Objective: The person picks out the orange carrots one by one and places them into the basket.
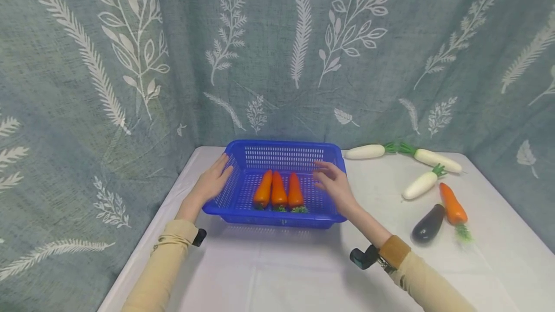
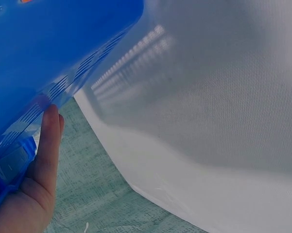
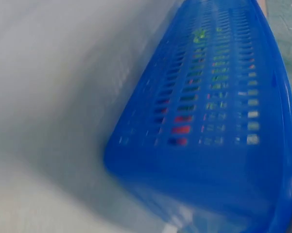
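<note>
A blue plastic basket [image 1: 277, 218] with slotted walls holds three orange carrots [image 1: 279, 191] with green tops, lying side by side. At its left end is my left hand [image 1: 210, 182], fingers straight and thumb spread. In the left wrist view, a straight finger [image 2: 49, 141] touches the slotted outer wall. Over the right end of the basket is my right hand [image 1: 338, 187], its fingers apart and loosely bent above the inside. Only a sliver of that hand shows at the edge of the blurred right wrist view, beside the basket rim [image 3: 286, 121].
On the right of the white-covered table [image 1: 277, 268] lie three white radishes [image 1: 420, 185], another carrot [image 1: 453, 204] and a dark eggplant [image 1: 428, 224]. A green patterned curtain [image 1: 269, 61] hangs behind the basket and along the sides.
</note>
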{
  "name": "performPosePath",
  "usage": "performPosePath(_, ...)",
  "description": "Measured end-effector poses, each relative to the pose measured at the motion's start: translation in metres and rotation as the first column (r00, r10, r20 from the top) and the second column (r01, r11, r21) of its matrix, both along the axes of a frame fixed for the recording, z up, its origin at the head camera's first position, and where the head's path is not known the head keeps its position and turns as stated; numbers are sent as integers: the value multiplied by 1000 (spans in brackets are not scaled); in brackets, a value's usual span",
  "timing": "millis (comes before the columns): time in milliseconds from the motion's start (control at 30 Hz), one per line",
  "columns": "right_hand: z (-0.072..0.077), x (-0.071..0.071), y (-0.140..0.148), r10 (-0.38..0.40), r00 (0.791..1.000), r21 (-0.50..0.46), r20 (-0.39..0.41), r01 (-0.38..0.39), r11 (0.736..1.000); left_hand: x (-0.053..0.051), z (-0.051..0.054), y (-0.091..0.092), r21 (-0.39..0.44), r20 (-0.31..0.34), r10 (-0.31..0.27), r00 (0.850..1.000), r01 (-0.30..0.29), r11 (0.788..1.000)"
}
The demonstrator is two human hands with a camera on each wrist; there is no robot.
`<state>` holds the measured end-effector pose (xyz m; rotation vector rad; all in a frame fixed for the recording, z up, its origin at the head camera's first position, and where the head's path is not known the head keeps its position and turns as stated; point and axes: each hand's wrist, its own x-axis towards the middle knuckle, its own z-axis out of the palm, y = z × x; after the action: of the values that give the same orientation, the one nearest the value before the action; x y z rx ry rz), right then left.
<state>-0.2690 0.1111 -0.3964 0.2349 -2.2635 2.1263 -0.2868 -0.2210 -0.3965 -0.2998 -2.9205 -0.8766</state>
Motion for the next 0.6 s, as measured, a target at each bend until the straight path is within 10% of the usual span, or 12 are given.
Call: performPosePath(600, 9, 8, 73, 17, 1000, -31, 3, -17, 999, -1, -2, 0, 11, -23, -7, 1000, 8, 1000)
